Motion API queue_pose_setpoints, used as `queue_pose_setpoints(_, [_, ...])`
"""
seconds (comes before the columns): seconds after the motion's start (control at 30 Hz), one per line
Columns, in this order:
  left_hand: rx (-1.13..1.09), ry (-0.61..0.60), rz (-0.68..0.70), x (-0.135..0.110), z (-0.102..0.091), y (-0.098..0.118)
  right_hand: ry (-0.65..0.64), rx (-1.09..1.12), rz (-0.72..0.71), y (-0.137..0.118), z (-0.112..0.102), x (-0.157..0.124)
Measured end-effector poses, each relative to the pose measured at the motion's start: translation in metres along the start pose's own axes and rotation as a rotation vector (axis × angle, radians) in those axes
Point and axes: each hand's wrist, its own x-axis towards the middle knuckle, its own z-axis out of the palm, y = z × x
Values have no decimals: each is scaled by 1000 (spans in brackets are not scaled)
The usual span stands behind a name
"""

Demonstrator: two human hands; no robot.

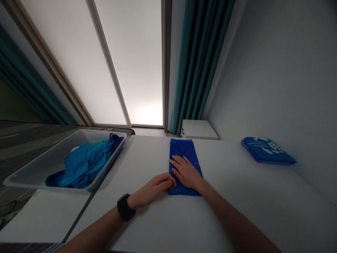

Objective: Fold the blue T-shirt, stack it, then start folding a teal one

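Note:
A blue folded garment (184, 147) lies as a narrow strip on the white table, lengthwise away from me. My right hand (185, 172) rests flat on top of it, fingers spread. At its near left edge, my left hand (162, 183) has its fingers curled in, with thumb and fingertips against the cloth. A black watch is on my left wrist. Farther right on the table sits a stack of folded blue garments (268, 151), the top one bearing white print.
A translucent plastic bin (34, 168) with a heap of rumpled blue clothes (86, 163) stands at the left, by a seam in the white table (131, 225). Beyond the table's far edge is a small white cabinet (198, 130). A wall borders the right side.

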Motion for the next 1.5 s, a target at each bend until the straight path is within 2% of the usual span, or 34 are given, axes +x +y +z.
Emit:
queue_pose_setpoints(0.07, [218, 10, 87, -3, 3, 2, 4, 0, -2, 0, 0, 0])
queue_pose_setpoints(0.23, [951, -28, 372, -11, 20, -2, 19, -24, -25, 2, 4, 0])
queue_pose_setpoints(0.33, [1180, -46, 523, -10, 27, -10, 16, -48, -46, 5, 6, 0])
queue_pose_setpoints(0.47, [1228, -100, 539, -5, 26, -16, 4, -62, -57, 6, 6, 0])
queue_pose_setpoints(0.63, [1215, -146, 532, -4, 19, -13, 15, -72, -56, 4, 4, -1])
queue_pose_setpoints(0.87, [1225, -194, 475, -18, 13, -18, 30, -111, -58, 5, 7, -1])
queue_pose_setpoints(1.1, [1186, -177, 430, -27, 15, -22, 28, -147, -64, 3, 10, 0])
queue_pose_setpoints(1.2, [1152, -142, 434, -27, 14, -23, 22, -116, -36, 3, 9, 1])
queue_pose_setpoints(1.33, [1171, 0, 368, -24, 7, -24, 91, -95, 2, 8, -3, -1])
queue_pose_setpoints(1.4, [1197, 80, 359, -18, 5, -23, 129, -106, 28, 12, -10, -6])
queue_pose_setpoints(1.5, [1235, 156, 374, 0, 10, -20, 111, -138, 88, 19, -14, -19])
